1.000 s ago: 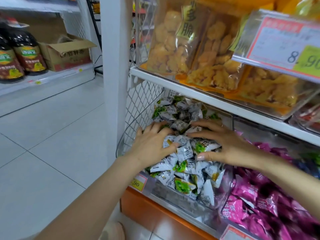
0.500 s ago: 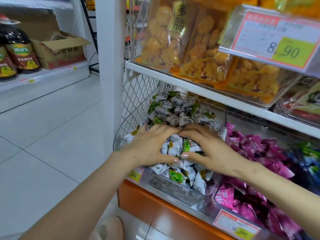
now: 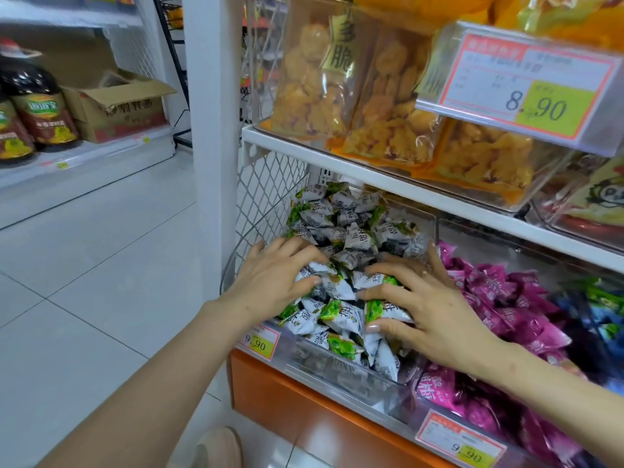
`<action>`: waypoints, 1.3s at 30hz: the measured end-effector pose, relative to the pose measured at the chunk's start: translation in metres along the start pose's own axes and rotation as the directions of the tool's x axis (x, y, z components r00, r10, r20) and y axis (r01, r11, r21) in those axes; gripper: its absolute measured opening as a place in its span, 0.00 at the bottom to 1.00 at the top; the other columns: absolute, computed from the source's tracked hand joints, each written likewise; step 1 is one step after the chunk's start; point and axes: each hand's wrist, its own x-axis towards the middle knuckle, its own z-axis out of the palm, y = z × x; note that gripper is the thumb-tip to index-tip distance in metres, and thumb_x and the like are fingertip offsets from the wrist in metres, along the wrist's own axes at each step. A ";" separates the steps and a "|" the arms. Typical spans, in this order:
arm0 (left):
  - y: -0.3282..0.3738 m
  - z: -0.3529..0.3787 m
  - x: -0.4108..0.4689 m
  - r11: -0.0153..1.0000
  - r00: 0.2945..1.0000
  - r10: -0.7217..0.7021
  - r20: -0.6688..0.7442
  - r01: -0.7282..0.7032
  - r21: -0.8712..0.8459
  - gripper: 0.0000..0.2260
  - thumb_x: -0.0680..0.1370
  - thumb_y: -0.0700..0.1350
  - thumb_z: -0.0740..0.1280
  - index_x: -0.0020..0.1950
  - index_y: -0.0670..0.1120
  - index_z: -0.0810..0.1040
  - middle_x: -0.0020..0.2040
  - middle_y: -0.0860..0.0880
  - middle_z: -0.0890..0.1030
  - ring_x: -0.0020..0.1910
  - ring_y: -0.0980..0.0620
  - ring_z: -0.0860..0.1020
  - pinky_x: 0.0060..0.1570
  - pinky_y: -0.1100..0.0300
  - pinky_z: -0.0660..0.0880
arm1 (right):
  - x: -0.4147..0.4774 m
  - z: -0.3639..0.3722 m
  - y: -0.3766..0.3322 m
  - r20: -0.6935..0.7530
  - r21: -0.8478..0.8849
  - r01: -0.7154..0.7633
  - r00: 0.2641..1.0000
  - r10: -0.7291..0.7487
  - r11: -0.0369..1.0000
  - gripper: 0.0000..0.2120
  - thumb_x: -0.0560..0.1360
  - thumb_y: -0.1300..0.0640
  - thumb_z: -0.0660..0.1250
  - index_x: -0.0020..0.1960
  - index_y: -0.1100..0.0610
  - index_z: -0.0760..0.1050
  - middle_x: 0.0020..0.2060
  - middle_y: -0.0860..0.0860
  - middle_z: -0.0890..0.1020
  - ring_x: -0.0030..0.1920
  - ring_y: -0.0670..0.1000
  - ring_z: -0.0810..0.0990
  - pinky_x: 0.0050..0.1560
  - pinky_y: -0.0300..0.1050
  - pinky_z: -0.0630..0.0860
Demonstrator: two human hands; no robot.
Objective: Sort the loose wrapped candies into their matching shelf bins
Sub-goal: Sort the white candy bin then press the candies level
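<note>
The left hand is laid on the heap of green candies, fingers spread and nearly straight, with nothing grasped. The right hand is cupped over the front of the same heap, fingers bent above a cluster and the thumb below it. Whether that cluster is gripped or merely pressed cannot be told. A few candies lie between the fingertips of the two hands.

The green candies are held in the clear bin at the left end of the lower shelf. They are piled above its front wall, and several overhang it near the price tag. The pink candies lie in the adjoining bin, just beside the right hand. No pink wrapper is seen among the green ones, but the deeper layers are hidden.

Step in hand, as judged: the heap is being gathered and pressed back into its matching bin, or searched for strays. This bin appears nearly sorted.

Next move, as judged: the overhanging pieces should be pushed rearward, toward the mesh panel, with light, even pressure. The wrappers look slippery and are loosely stacked. A hard squeeze is therefore likely to spill pieces over the front wall onto the floor.
</note>
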 end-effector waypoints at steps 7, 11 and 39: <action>-0.007 -0.003 -0.002 0.989 0.999 0.031 0.015 -0.029 -0.148 0.30 0.69 0.68 0.42 0.66 0.60 0.67 0.64 0.58 0.68 0.65 0.56 0.63 0.66 0.52 0.59 | 0.025 -0.004 0.033 0.163 0.156 -0.077 0.985 0.052 0.985 0.28 0.69 0.24 0.46 0.59 0.35 0.71 0.66 0.35 0.62 0.70 0.42 0.59 0.73 0.53 0.36; -0.005 -0.002 -0.002 0.976 0.999 0.045 -0.018 -0.048 -0.211 0.28 0.70 0.69 0.44 0.63 0.59 0.70 0.63 0.58 0.69 0.64 0.55 0.64 0.65 0.50 0.60 | 0.042 -0.007 0.044 0.229 0.175 -0.128 0.970 0.086 0.976 0.28 0.64 0.22 0.47 0.55 0.34 0.69 0.64 0.34 0.61 0.66 0.35 0.53 0.68 0.40 0.41; 0.024 -0.001 0.001 0.998 0.995 -0.014 0.101 0.020 -0.053 0.44 0.63 0.76 0.58 0.74 0.59 0.52 0.74 0.56 0.56 0.75 0.52 0.49 0.71 0.37 0.41 | 0.006 -0.010 0.017 0.275 0.242 -0.063 0.961 -0.006 0.968 0.26 0.72 0.28 0.44 0.68 0.33 0.58 0.70 0.35 0.59 0.72 0.36 0.55 0.73 0.44 0.34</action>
